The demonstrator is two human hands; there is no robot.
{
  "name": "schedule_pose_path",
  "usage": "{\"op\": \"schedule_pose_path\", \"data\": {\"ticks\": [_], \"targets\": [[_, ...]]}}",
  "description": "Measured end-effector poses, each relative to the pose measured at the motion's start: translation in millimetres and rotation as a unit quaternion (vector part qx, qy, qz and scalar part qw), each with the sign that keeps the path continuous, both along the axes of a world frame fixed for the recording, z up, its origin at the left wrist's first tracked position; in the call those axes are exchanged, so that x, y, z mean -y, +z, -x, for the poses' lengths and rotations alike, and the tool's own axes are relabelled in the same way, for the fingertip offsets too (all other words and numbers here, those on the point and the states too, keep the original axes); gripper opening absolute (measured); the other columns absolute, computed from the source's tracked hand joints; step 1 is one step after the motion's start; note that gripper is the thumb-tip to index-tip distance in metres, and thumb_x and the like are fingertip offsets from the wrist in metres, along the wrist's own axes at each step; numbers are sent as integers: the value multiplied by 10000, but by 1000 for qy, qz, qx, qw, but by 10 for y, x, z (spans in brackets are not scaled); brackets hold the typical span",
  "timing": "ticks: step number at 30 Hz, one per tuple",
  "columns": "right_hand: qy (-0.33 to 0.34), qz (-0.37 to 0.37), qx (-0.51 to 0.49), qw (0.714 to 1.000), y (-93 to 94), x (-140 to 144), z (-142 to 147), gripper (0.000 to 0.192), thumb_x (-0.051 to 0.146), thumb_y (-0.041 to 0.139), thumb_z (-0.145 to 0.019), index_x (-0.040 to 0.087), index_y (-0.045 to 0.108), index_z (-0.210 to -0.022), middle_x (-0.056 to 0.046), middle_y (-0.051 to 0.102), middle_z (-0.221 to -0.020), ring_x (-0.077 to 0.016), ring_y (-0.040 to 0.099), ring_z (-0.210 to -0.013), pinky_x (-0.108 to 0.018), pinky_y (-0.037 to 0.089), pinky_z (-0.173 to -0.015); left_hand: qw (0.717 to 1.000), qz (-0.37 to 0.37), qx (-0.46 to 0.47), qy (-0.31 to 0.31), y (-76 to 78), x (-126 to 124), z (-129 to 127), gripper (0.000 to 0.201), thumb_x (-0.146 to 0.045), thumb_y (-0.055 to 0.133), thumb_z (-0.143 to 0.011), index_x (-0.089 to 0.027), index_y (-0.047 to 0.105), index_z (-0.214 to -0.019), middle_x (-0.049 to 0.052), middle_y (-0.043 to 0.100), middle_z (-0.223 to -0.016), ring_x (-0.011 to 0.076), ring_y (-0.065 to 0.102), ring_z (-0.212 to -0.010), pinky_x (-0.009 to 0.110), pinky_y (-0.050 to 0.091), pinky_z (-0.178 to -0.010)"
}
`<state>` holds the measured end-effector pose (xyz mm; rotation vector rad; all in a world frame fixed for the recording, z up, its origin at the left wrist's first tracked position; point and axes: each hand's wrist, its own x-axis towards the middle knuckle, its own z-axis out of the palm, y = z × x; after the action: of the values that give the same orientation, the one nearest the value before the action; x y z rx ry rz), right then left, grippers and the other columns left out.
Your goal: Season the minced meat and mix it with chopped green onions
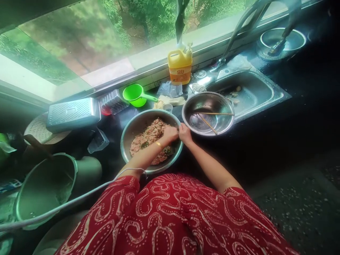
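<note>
Near the centre of the frame a steel mixing bowl (pixel 126 139) sits on the dark worktop (pixel 265 141), close to the person's body, so both arms reach it with bent elbows. It holds a pinkish minced filling (pixel 148 136) flecked with green, spread across the bowl's floor. The left hand (pixel 170 134), with a gold bangle on the wrist, lies over the right side of the filling, its fingers curled down into the mince as if gathering a pinch; whether they are closed on a lump I cannot tell. The right hand (pixel 184 134) rests at the bowl's right rim, touching the left hand, fingers bent; it seems to steady the bowl, though its hold is not clear either. Just to the right, touching or nearly so, stands a second steel bowl (pixel 228 124) with a pair of chopsticks (pixel 212 114) laid across and inside it, parked within easy reach. Behind, toward the upper middle, a yellow detergent bottle (pixel 180 67) and a green scoop (pixel 135 94) stand by the window ledge, and the sink (pixel 255 90) lies to the upper right.
</note>
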<state>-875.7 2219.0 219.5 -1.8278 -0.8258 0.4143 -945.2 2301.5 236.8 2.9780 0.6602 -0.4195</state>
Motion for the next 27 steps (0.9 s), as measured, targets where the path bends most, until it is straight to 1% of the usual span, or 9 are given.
{"op": "schedule_pose_path", "data": {"ticks": [4,8,11,13,17,20,22,24,27], "targets": [[4,9,20,1000,19,-16,-51,243,248,312,-890,196,504,-750,-1,479,-653,-148,417,-636,-257,308,-636,986,21,-23,-162,-66,315,648,234,-203,476,-815,-150,690,-736,117,668,-802,253,584,-902,450,343,-988],[29,28,24,999,41,11,-43,256,268,314,-895,190,531,-783,-16,517,-672,-154,435,-631,-262,307,-635,974,-4,-36,-222,214,156,1181,166,-200,531,-783,-201,664,-685,82,654,-862,272,508,-1066,488,184,-1105],[34,53,19,998,42,32,-20,268,272,313,-894,184,556,-823,-34,551,-684,-168,462,-635,-267,310,-631,984,-66,-15,-167,432,-87,1441,166,-178,512,-804,-175,677,-779,90,633,-997,288,472,-1142,493,212,-1091],[34,64,19,997,33,42,-10,276,277,319,-891,179,575,-859,-48,575,-697,-184,489,-656,-272,319,-637,991,-84,9,-101,473,-206,1614,219,-247,482,-859,-190,686,-915,91,609,-1079,289,474,-1139,470,296,-1038],[31,64,19,997,11,53,3,305,290,317,-891,170,597,-911,-68,604,-718,-200,513,-672,-280,336,-644,989,-123,14,75,264,-322,1914,459,-361,387,-920,-228,506,-1343,152,540,-1230,321,493,-1117,469,374,-946],[25,60,20,998,0,57,19,319,303,303,-894,171,593,-904,-64,597,-713,-191,499,-649,-280,332,-630,982,-43,14,181,15,-449,1906,486,-312,409,-894,-106,530,-1317,227,577,-1149,359,507,-1104,513,362,-951],[21,53,21,998,-4,56,35,316,303,299,-893,173,587,-901,-59,592,-715,-183,493,-643,-278,331,-625,972,66,42,221,-115,-594,1733,361,-211,468,-829,-28,667,-1069,256,617,-1014,363,520,-1089,508,356,-969],[16,49,23,998,-4,53,55,302,296,304,-887,173,581,-895,-52,585,-708,-177,484,-635,-275,328,-620,957,138,84,242,-193,-755,1464,268,-145,502,-769,-12,694,-898,260,632,-940,344,538,-1070,479,355,-988],[-2,50,24,998,7,58,86,284,285,306,-878,176,568,-872,-45,571,-694,-170,464,-620,-273,312,-605,933,194,167,252,-198,-921,1066,319,-190,494,-798,-26,669,-1007,208,658,-958,277,563,-1024,417,385,-977]]}}
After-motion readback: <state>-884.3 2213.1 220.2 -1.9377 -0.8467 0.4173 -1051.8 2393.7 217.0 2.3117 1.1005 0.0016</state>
